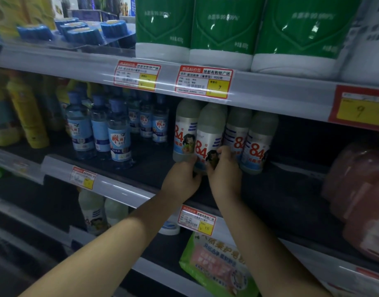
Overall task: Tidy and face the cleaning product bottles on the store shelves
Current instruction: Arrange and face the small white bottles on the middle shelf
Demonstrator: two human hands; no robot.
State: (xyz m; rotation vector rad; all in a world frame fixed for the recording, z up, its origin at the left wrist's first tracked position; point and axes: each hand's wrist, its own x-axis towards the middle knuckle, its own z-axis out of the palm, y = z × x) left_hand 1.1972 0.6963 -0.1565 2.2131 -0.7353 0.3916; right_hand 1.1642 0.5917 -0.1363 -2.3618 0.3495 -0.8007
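On the middle shelf (154,168) stand several white "84" disinfectant bottles. Both hands grip the base of the front one, the held 84 bottle (208,133), its red label facing out. My left hand (182,179) wraps its lower left side and also touches the neighbouring 84 bottle (184,129). My right hand (224,168) clasps its lower right side. Two more 84 bottles (257,142) stand just to the right, labels partly turned. A group of clear blue-labelled bottles (118,133) stands to the left.
Yellow bottles (28,112) fill the far left. Large green-labelled jugs (223,28) and blue blister packs (83,33) sit on the top shelf. Pink jugs (360,196) are at the right. A green refill bag (216,266) lies below. Dark bare shelf lies right of the 84 bottles.
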